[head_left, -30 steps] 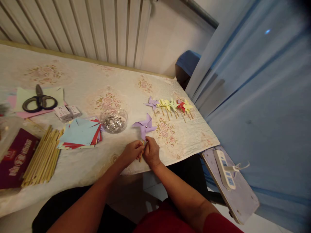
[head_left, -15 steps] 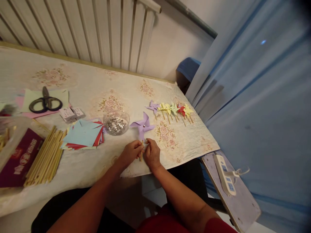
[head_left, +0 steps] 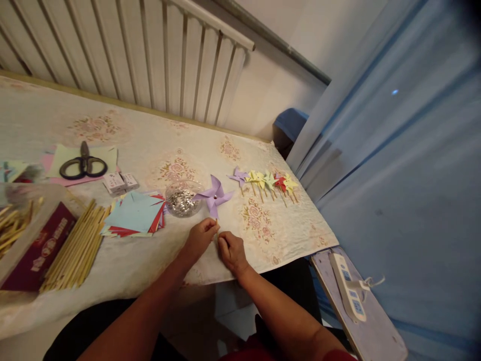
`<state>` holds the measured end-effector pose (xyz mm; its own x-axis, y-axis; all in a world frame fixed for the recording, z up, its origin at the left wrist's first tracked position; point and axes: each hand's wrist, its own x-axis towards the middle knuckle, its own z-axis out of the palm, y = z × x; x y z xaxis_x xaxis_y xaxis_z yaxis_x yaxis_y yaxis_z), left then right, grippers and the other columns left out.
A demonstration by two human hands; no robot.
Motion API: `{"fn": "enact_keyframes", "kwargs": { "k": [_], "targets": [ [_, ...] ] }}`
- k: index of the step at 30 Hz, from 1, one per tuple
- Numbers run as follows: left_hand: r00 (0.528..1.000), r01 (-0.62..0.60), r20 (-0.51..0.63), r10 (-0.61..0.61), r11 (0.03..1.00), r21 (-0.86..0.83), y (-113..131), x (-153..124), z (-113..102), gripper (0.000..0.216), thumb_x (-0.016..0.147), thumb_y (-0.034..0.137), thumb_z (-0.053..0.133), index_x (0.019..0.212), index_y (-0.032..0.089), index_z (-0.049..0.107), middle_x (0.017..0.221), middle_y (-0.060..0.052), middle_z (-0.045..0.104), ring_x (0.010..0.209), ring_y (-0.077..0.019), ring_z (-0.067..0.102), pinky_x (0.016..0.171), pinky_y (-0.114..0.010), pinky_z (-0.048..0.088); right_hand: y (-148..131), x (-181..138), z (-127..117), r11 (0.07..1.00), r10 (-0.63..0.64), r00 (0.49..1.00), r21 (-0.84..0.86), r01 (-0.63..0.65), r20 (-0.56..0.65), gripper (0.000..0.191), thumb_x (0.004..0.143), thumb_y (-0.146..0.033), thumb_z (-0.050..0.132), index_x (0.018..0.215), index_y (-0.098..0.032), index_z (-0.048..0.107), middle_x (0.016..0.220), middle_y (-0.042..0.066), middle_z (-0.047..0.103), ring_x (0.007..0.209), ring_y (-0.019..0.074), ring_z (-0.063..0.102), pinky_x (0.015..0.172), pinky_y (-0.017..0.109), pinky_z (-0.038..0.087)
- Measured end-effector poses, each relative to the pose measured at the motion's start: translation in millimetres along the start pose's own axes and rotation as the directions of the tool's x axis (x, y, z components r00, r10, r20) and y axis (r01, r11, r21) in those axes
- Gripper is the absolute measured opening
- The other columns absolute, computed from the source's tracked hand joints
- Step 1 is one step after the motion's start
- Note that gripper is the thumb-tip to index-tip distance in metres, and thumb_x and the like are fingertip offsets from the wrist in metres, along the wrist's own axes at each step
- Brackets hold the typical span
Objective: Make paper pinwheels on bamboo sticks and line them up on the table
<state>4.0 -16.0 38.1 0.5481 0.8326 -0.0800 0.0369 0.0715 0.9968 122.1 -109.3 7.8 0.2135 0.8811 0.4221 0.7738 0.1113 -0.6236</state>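
My left hand [head_left: 200,237] pinches the thin wooden stick of a purple paper pinwheel [head_left: 214,192], which stands up over the table edge. My right hand [head_left: 230,250] is closed just right of the stick's lower end, fingertips pinched near it; what they grip is too small to make out. A glass bowl of shiny pins [head_left: 181,198] sits just left of the pinwheel. A row of finished pinwheels [head_left: 265,180], purple, yellow, green and red, lies to the right.
A stack of blue and red paper squares [head_left: 134,214] lies left of the bowl, then a bundle of wooden sticks [head_left: 78,245], a maroon box [head_left: 35,250], scissors [head_left: 83,162] on pastel paper and small boxes [head_left: 120,181]. A power strip [head_left: 347,286] rests on a stool at right.
The pinwheel has risen and tilted left, toward the bowl. My right hand has slid down off the stick. The camera tilted upward slightly.
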Motion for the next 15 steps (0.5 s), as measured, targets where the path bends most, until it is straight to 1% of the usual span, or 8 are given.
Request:
{"fn": "enact_keyframes", "kwargs": {
  "k": [4,9,15],
  "targets": [
    [1.000,-0.010,-0.026,0.011,1.000,0.018,-3,3,1,0.026,0.071,0.045,0.060,0.068,0.020,0.054,0.055,0.006,0.047,0.054,-0.0121,0.044,0.053,-0.025,0.036,1,1,2,0.999,-0.010,1.000,-0.038,0.010,0.000,0.018,0.092,-0.027,0.048,0.085,-0.021,0.063,0.068,0.001,0.064,0.058,0.0144,0.057,0.059,0.024,0.042],
    [0.999,-0.011,-0.033,0.012,1.000,0.022,-11,7,3,0.026,0.072,0.045,0.060,0.069,0.020,0.054,0.055,0.006,0.047,0.053,-0.0117,0.044,0.053,-0.025,0.036,2,3,6,0.998,0.027,0.999,-0.054,-0.028,-0.019,0.015,0.090,-0.025,0.050,0.083,-0.021,0.062,0.064,-0.001,0.060,0.054,0.0132,0.053,0.055,0.023,0.039],
    [0.999,0.032,-0.038,-0.031,0.999,0.018,-5,7,5,0.030,0.067,0.049,0.062,0.070,0.020,0.056,0.058,0.005,0.052,0.054,-0.0127,0.047,0.055,-0.026,0.039,5,5,8,0.998,0.046,0.997,-0.051,-0.049,-0.065,0.016,0.089,-0.023,0.049,0.080,-0.020,0.062,0.067,0.000,0.061,0.059,0.0134,0.054,0.059,0.024,0.042]
  ]
}}
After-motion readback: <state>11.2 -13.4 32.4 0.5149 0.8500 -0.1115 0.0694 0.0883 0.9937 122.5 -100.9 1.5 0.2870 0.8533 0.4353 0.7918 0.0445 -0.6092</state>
